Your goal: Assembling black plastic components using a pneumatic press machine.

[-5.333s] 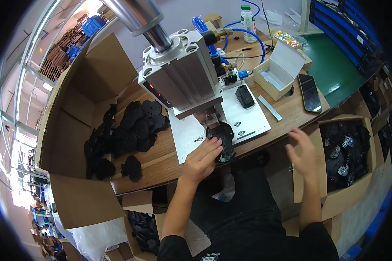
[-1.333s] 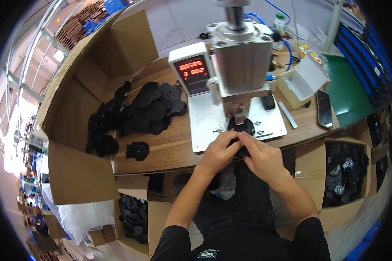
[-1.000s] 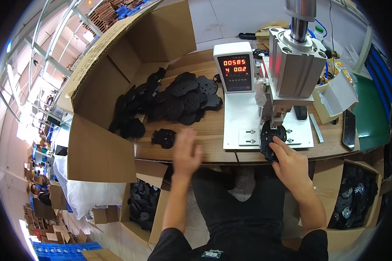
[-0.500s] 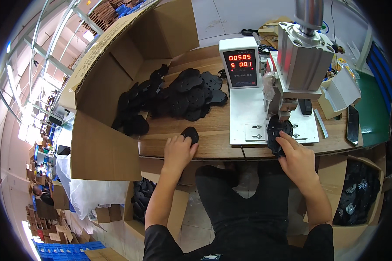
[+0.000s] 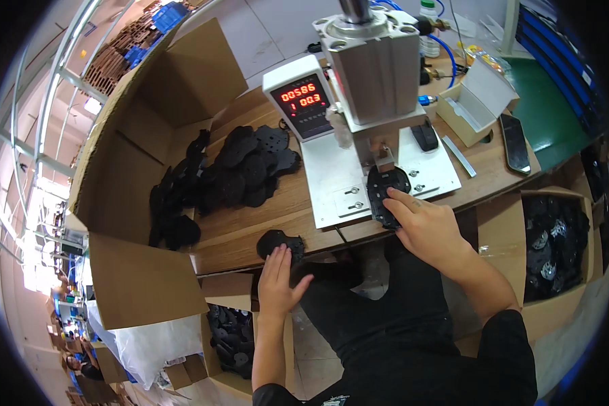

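We see a press machine (image 5: 375,81) standing on a wooden desk (image 5: 250,227). Right under the press machine's metal block lies a black flat part (image 5: 384,193) on the white base plate (image 5: 331,179). Our right hand (image 5: 426,227) rests on the near edge of this part, with the fingers (image 5: 396,201) stretched out flat on it, not closed around it. To the left of the press machine, near the desk's front edge, lies another black flat part (image 5: 281,242). Our left hand (image 5: 279,283) is open, and its fingertips touch the near side of that part. Further left of the press machine sits a pile of black parts (image 5: 230,172). A red number display (image 5: 302,101) is on the press machine's left side.
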Action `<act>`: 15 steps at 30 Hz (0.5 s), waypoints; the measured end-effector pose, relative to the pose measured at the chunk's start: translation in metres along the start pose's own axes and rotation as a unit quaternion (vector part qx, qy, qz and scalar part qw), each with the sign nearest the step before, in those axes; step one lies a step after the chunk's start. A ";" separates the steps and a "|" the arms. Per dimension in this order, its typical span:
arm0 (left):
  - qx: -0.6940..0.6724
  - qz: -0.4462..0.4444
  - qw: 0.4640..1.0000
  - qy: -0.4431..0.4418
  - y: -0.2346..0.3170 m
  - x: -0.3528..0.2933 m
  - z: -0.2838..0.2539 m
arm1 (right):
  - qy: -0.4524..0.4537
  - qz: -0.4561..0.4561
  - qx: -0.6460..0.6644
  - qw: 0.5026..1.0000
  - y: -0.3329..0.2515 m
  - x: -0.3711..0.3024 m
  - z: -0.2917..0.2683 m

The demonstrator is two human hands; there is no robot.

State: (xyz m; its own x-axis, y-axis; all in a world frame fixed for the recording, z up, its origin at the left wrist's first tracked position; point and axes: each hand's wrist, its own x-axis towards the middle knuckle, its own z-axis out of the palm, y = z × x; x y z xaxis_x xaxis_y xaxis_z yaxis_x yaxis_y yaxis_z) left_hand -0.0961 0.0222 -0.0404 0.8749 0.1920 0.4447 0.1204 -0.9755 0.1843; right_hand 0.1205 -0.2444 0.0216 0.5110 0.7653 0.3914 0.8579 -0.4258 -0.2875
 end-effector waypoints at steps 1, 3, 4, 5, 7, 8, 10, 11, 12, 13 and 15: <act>0.005 -0.001 1.000 0.002 0.003 -0.001 0.008 | -0.002 0.007 -0.003 1.000 -0.001 -0.001 -0.001; 0.003 0.011 1.000 -0.001 0.001 0.002 0.007 | 0.002 0.002 0.002 1.000 0.001 -0.001 -0.003; -0.020 0.038 0.999 0.010 0.001 0.009 0.004 | 0.020 -0.005 0.020 1.000 0.002 -0.001 -0.001; -0.044 0.065 0.997 0.021 0.004 0.018 0.002 | 0.027 0.004 0.014 1.000 0.005 0.000 -0.004; -0.072 0.111 0.990 0.050 0.023 0.036 0.002 | 0.017 -0.005 0.091 0.996 0.010 0.005 -0.013; -0.117 0.175 0.976 0.055 0.034 0.046 0.002 | 0.011 0.028 0.123 0.992 0.008 0.008 -0.025; -0.184 0.288 0.939 0.034 0.054 0.068 -0.001 | 0.016 0.056 0.188 0.980 0.010 -0.004 -0.046; -0.184 0.292 0.938 0.036 0.066 0.080 -0.003 | 0.014 0.075 0.254 0.964 0.015 -0.012 -0.054; -0.185 0.322 0.928 0.033 0.077 0.091 -0.003 | 0.062 0.090 0.259 0.960 0.019 -0.025 -0.060; -0.187 0.353 0.916 0.033 0.085 0.102 0.002 | 0.133 0.117 0.265 0.948 0.028 -0.042 -0.058; -0.192 0.364 0.910 0.056 0.089 0.119 0.015 | 0.203 0.209 0.244 0.925 0.058 -0.082 -0.057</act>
State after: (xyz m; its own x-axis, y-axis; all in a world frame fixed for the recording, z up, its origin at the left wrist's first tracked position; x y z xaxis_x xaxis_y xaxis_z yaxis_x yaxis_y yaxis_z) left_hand 0.0260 -0.0433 0.0160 0.6014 -0.4600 0.6532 -0.6635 -0.7430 0.0876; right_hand 0.1314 -0.3600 0.0229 0.8555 0.2965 0.4244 0.5054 -0.3001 -0.8091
